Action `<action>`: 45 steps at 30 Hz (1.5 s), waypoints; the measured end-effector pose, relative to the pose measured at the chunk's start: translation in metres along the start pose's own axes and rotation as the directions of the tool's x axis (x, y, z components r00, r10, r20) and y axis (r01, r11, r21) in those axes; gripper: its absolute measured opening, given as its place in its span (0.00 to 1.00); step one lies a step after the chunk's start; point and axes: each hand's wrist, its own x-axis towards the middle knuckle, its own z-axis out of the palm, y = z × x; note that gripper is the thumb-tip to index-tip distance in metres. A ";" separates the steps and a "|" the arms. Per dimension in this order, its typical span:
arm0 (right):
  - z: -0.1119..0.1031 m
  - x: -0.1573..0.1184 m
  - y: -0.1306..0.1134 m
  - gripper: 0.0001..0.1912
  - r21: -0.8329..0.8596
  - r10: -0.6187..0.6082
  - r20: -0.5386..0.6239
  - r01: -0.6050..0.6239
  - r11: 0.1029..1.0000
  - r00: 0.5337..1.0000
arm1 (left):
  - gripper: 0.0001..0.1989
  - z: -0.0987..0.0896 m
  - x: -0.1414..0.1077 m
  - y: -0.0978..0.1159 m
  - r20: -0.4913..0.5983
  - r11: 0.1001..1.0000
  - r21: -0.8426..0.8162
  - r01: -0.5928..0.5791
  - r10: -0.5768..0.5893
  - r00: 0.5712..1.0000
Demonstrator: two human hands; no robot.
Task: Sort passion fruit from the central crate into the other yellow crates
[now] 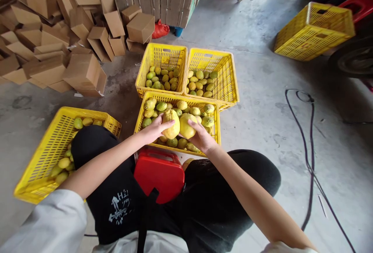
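Note:
My left hand [155, 129] is closed around a ribbed yellow papaya [171, 124]. Beside it, my right hand [201, 138] grips a smoother, rounder yellow papaya [186, 126], thumb on top. Both fruits are held side by side over the near yellow crate [218, 128], which is full of green and yellow papayas [208, 121]. Behind it stand a back left crate [184, 70] and a back right crate [230, 76], each with a layer of papayas on the bottom. Fingers under the held fruits are mostly hidden.
A tilted yellow crate [37, 167] with more papayas stands by my left knee. A red stool [159, 175] shows between my legs. Cardboard boxes [84, 70] pile up at back left. A black cable [312, 140] lies on the right floor, below another yellow crate [314, 31].

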 end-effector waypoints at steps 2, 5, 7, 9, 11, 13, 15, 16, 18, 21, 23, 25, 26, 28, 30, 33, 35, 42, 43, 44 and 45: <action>-0.001 0.001 0.002 0.19 -0.007 0.005 -0.007 -0.005 1.000 1.000 | 0.22 0.000 0.000 0.002 -0.002 0.998 -0.055 0.014 -0.014 1.000; -0.001 0.002 0.002 0.19 -0.010 0.023 -0.017 -0.023 1.000 1.000 | 0.23 0.000 -0.001 0.004 0.011 0.993 -0.113 0.031 -0.030 0.999; -0.001 0.002 -0.001 0.19 -0.004 0.039 -0.014 -0.039 0.999 0.999 | 0.24 -0.001 -0.001 0.006 0.017 0.994 -0.097 0.043 -0.041 0.999; -0.001 0.002 -0.005 0.17 0.011 0.043 -0.007 -0.043 0.999 0.999 | 0.24 -0.003 -0.001 0.006 0.009 0.997 -0.068 0.047 -0.047 0.999; -0.002 0.001 -0.009 0.15 0.037 0.043 0.004 -0.043 0.998 0.999 | 0.22 -0.004 0.000 0.005 -0.002 0.997 -0.064 0.036 -0.036 0.999; -0.003 0.000 -0.012 0.14 0.052 0.042 0.023 -0.044 0.998 0.999 | 0.20 -0.004 0.000 0.006 -0.005 0.996 -0.083 0.017 -0.017 1.000; -0.003 -0.001 -0.012 0.14 0.032 0.040 0.045 -0.042 0.999 0.998 | 0.19 -0.002 0.001 0.007 -0.023 0.995 -0.097 -0.002 -0.001 1.000; -0.002 -0.001 -0.011 0.15 0.010 0.033 0.052 -0.033 0.999 0.998 | 0.19 -0.001 0.002 0.008 -0.039 0.995 -0.096 -0.011 0.007 0.999; -0.001 -0.002 -0.009 0.17 -0.038 0.015 0.056 -0.013 0.999 0.998 | 0.20 0.001 0.003 0.008 -0.076 0.996 -0.088 -0.021 0.014 0.997; 0.001 -0.002 -0.007 0.20 -0.095 0.015 0.068 -0.008 0.995 0.998 | 0.21 0.002 0.005 0.004 -0.119 0.997 -0.073 0.003 -0.012 0.993; 0.003 -0.002 -0.006 0.20 -0.104 0.020 0.080 -0.012 0.994 0.997 | 0.20 0.001 0.006 0.000 -0.148 0.998 -0.058 0.023 -0.031 0.989; 0.004 -0.002 -0.006 0.19 -0.097 0.011 0.083 -0.003 0.995 0.996 | 0.20 0.001 0.007 -0.003 -0.172 0.999 -0.044 0.025 -0.032 0.985; 0.005 -0.002 -0.005 0.18 -0.093 0.006 0.081 0.001 0.996 0.997 | 0.21 0.000 0.007 -0.004 -0.175 0.999 -0.039 0.019 -0.026 0.984; 0.005 -0.002 -0.004 0.18 -0.090 0.002 0.071 0.005 0.996 0.997 | 0.24 0.000 0.006 -0.005 -0.164 1.000 -0.023 0.008 -0.011 0.986; 0.004 -0.003 -0.002 0.17 -0.087 0.004 0.059 0.001 0.996 0.998 | 0.28 0.000 0.004 -0.006 -0.151 1.000 -0.004 0.000 0.000 0.988; 0.004 -0.003 0.000 0.17 -0.089 0.011 0.051 -0.006 0.996 0.999 | 0.31 0.001 0.002 -0.007 -0.162 1.000 0.018 -0.016 0.018 0.987; 0.004 -0.003 0.000 0.18 -0.092 0.014 0.054 -0.009 0.996 0.998 | 0.30 0.001 0.002 -0.008 -0.170 0.999 0.020 -0.026 0.029 0.985; 0.003 -0.001 -0.012 0.17 -0.057 -0.005 0.125 0.012 0.998 0.992 | 0.20 -0.001 0.005 0.001 -0.199 0.993 -0.114 0.013 -0.036 0.979; 0.002 -0.001 -0.014 0.16 -0.066 -0.019 0.129 0.027 0.997 0.991 | 0.17 -0.001 0.005 0.004 -0.201 0.987 -0.159 0.024 -0.056 0.978; 0.001 0.000 -0.015 0.16 -0.082 -0.031 0.127 0.042 0.996 0.991 | 0.14 -0.001 0.005 0.008 -0.200 0.980 -0.198 0.027 -0.068 0.977; 0.001 0.000 -0.016 0.17 -0.100 -0.043 0.116 0.054 0.994 0.992 | 0.13 -0.001 0.004 0.011 -0.196 0.975 -0.223 0.018 -0.063 0.979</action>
